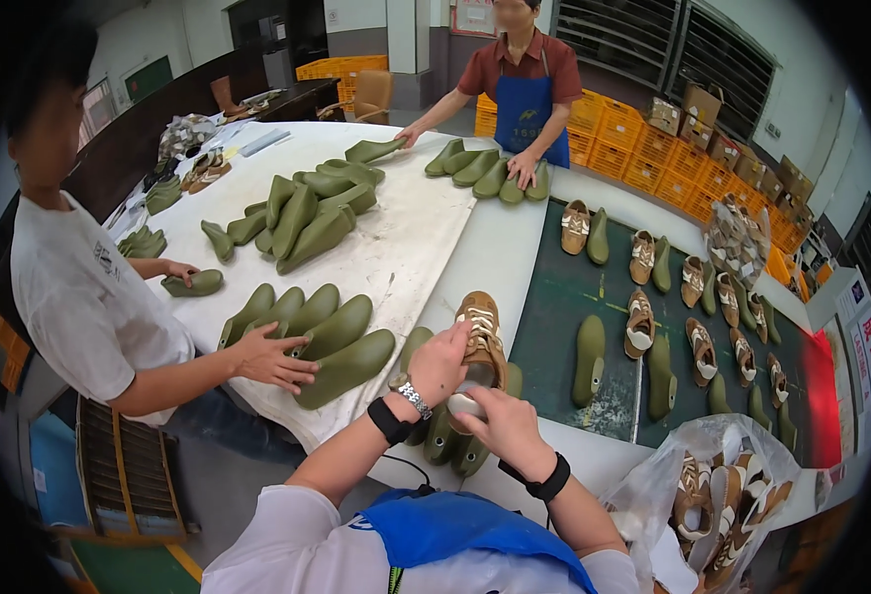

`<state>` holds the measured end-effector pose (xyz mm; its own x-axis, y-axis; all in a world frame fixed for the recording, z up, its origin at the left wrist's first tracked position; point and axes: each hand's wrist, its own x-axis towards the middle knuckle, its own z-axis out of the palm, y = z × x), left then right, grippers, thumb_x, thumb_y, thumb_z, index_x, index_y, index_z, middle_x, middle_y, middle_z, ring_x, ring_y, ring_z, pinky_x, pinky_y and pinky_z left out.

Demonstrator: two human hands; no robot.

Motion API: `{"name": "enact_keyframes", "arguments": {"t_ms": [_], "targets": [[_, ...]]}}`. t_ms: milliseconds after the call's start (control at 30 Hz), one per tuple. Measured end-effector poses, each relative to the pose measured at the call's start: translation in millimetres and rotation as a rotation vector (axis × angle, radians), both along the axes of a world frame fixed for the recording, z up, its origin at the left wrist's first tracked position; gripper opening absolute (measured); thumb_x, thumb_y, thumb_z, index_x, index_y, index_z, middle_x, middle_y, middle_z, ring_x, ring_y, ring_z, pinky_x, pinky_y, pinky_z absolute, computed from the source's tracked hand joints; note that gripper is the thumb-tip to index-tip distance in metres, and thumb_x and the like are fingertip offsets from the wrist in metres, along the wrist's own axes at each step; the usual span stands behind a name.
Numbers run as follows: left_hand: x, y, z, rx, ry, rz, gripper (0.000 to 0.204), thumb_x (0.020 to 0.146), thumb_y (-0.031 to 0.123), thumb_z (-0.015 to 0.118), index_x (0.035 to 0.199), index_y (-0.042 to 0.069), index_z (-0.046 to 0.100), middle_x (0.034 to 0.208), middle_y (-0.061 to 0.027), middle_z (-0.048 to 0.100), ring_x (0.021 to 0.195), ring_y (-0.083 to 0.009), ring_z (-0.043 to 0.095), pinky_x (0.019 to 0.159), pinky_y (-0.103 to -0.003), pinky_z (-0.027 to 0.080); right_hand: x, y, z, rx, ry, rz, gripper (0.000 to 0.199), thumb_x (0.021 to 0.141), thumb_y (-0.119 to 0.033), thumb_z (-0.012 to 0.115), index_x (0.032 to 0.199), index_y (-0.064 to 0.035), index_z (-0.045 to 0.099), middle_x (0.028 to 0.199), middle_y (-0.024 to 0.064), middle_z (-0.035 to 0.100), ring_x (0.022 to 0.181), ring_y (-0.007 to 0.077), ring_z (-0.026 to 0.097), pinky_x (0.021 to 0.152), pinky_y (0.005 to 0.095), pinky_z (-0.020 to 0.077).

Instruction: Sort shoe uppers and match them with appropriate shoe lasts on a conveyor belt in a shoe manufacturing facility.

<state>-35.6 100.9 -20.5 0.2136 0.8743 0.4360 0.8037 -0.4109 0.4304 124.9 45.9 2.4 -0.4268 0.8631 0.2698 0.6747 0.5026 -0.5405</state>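
The person's left hand (pixel 438 364) and right hand (pixel 503 426) together hold a tan lace-up shoe (pixel 481 342) fitted over a pale shoe last, just above the near edge of the desk (pixel 500 247). The left hand's fingers curl against the side of the shoe near its laces; the right hand's fingers close around the heel end, pinching it from below. A metal watch and a black band sit on the left wrist, and a black band on the right.

Directly under the shoe, a cluster of olive-green shoe lasts (pixel 445 436) stands on the desk edge. To the left of the shoe, a row of green lasts (pixel 322 332) lies on a white cloth, where a co-worker in a white shirt rests a hand (pixel 272 358). Beyond the shoe, farther left, sits a heap of green lasts (pixel 312 208).

To the right of the shoe, a dark green mat (pixel 594 282) carries pairs of tan shoes and lasts in rows. Below right of the shoe, a clear plastic bag (pixel 718 490) holds more tan shoes. Far beyond the shoe, a person in a blue apron (pixel 525 109) touches lasts on the desk, with yellow crates (pixel 643 139) behind.
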Motion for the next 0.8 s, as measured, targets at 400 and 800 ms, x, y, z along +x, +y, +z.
{"name": "enact_keyframes", "arguments": {"t_ms": [400,800], "targets": [[-6.7,-56.7,-101.8,-0.243,0.274,-0.126,0.072,0.071,0.052,0.066,0.127,0.011,0.048,0.13,-0.0196,0.043,0.121,-0.0399,0.037,0.099,-0.053,0.028,121.0,162.6,-84.7,-0.089,-0.064,-0.449,0.029,0.076,-0.025,0.065,0.1,-0.0089,0.063,0.089,0.0166,0.063,0.084,0.0343,0.061,0.073,0.0432,0.0488],[-9.4,-64.0,-105.4,-0.258,0.177,-0.115,0.053,0.076,0.037,0.065,0.119,0.009,0.054,0.127,-0.0189,0.046,0.119,-0.0369,0.04,0.099,-0.053,0.027,139.4,265.8,-181.2,0.103,0.0,-0.505,0.052,0.071,0.005,0.053,0.12,-0.0097,0.052,0.127,0.0194,0.042,0.102,0.042,0.051,0.085,0.0455,0.0458]]}}
